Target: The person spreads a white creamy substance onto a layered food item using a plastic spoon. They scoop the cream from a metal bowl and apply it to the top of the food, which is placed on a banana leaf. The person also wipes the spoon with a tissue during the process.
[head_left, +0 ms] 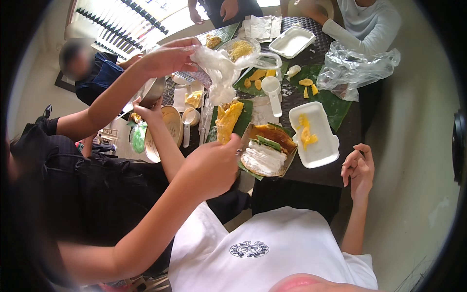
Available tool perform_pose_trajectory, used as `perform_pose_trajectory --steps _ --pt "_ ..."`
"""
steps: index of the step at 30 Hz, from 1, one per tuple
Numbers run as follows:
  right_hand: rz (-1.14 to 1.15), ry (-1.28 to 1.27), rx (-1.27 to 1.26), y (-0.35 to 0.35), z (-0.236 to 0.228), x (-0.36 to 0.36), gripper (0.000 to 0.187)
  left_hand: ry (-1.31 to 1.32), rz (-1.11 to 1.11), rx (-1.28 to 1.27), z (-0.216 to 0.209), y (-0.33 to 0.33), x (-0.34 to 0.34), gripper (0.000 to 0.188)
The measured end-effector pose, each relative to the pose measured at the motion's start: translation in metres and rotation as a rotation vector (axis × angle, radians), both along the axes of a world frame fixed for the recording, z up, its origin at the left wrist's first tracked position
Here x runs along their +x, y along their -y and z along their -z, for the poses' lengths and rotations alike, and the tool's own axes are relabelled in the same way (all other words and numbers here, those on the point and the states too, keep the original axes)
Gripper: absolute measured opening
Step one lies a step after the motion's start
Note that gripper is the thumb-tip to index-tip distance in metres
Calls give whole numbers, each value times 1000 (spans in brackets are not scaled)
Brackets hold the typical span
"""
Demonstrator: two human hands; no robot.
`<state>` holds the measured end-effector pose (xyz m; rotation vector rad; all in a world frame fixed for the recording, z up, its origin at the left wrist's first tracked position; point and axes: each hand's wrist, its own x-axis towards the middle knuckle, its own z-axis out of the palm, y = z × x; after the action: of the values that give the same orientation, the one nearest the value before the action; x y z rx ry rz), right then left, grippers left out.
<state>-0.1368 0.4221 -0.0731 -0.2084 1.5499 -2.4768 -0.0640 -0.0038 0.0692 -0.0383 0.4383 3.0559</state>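
Observation:
My left hand [152, 109] reaches up at the left and is closed round a metal bowl [154, 91]. A neighbour's bare forearm [160, 209] crosses in front of my left forearm. My right hand [359, 170] is raised at the table's right edge, fingers loosely bent and apart, holding nothing. A white foam tray [318, 151] with yellow fruit scraps lies just left of it. Near me stands a leaf-lined box [266, 156] with white cream and an orange-yellow layer. The neighbour's lower hand [214, 168] is closed beside a yellow piece of food [228, 121]; the upper one lifts a clear plastic bag [219, 73].
A white scoop [271, 95], yellow fruit slices [257, 78], and banana leaves [335, 107] cover the woven table. A crumpled plastic bag [357, 68] and an open foam box [292, 41] lie farther back. Other people sit and stand around the far side.

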Motion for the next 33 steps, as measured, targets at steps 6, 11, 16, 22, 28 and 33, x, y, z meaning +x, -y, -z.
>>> perform_pose_trajectory --steps 6,11,16,22,28,33 --pt "-10 3 -52 9 13 -1 46 234 333 177 0 -43 27 34" --pt "18 -20 -85 14 18 1 46 337 416 269 9 -47 53 28" --pt "43 -47 -115 11 23 -1 46 585 309 308 -23 -68 47 27" --pt "51 -32 -69 14 19 -1 46 508 354 324 -1 -32 54 23" --pt "18 -66 -58 13 21 -2 45 501 374 353 2 -26 61 18" --pt "-5 -60 -54 12 20 -2 46 543 378 394 1 -31 71 13"
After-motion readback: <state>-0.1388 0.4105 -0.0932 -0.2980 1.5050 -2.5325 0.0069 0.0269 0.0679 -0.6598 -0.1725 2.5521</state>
